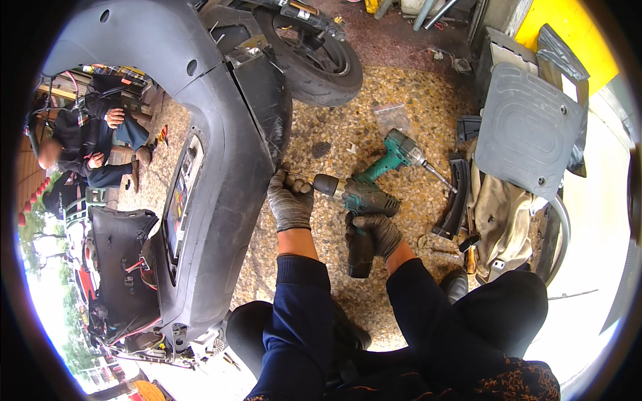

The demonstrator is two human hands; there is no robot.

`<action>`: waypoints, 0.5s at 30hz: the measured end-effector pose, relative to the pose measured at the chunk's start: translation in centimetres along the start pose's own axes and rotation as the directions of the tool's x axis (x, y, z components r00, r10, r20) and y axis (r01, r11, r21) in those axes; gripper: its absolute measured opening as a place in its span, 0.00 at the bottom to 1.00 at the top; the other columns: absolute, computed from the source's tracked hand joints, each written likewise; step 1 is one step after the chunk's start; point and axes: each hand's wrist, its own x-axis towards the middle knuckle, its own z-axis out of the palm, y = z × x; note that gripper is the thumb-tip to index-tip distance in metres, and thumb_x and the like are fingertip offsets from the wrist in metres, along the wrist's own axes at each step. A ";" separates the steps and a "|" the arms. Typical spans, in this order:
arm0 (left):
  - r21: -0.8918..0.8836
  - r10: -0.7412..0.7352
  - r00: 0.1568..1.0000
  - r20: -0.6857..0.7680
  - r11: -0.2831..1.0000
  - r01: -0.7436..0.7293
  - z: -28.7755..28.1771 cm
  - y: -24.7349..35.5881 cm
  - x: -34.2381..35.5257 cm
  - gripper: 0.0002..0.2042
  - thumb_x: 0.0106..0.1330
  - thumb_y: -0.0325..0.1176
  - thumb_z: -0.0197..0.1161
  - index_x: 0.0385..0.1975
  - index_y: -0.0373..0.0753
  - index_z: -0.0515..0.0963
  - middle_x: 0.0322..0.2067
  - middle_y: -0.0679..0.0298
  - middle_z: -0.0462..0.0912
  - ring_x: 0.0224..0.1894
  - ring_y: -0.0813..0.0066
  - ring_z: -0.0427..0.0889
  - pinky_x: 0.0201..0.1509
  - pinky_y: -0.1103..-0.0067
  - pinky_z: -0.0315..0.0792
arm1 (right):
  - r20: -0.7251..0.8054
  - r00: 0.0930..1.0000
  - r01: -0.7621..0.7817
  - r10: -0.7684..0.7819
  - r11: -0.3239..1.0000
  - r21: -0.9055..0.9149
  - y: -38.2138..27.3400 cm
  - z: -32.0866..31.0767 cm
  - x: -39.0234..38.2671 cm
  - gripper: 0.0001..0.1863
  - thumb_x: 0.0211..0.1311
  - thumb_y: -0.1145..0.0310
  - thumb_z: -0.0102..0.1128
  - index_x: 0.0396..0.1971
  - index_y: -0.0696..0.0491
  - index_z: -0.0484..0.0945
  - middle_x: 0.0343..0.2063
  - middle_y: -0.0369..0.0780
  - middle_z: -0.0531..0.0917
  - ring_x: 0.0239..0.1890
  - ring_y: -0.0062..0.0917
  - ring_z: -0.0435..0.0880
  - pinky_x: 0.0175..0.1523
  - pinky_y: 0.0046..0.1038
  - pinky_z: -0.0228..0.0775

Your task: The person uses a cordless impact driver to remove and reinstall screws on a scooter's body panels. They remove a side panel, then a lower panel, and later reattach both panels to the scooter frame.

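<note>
Two gloved hands work at the middle: the left hand has its fingers bent together around the thin bit ahead of the drill's chuck, beside the right edge of a large dark body panel, though I cannot tell whether it pinches the bit; the right hand is wrapped around the handle of a teal-and-black power drill, whose chuck points left toward the left hand. Two power tools show in all, the second being a green driver lying on the pebbled floor just beyond the drill, its long shaft pointing right and nearer. One wheel stands at the far side, one ribbed grey board lies to the right, and one curved black strip lies left of a bundle of beige cloth. Of containers, one clear plastic bag lies flat beyond the green driver, its contents too small to tell, and one open black shell at the near left has red wires inside. One other person sits at the far left, both hands showing.
</note>
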 end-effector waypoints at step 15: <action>-0.198 0.030 0.981 0.192 0.980 0.008 -1.3 -0.8 0.9 0.07 0.70 0.32 0.50 0.33 0.39 0.75 0.13 0.76 0.56 0.13 0.81 0.53 0.18 0.80 0.55 | -0.003 0.998 0.067 -0.068 0.995 -0.069 -0.7 0.1 -0.1 0.22 0.45 0.72 0.75 0.44 0.56 0.79 0.34 0.37 0.83 0.34 0.28 0.84 0.42 0.37 0.80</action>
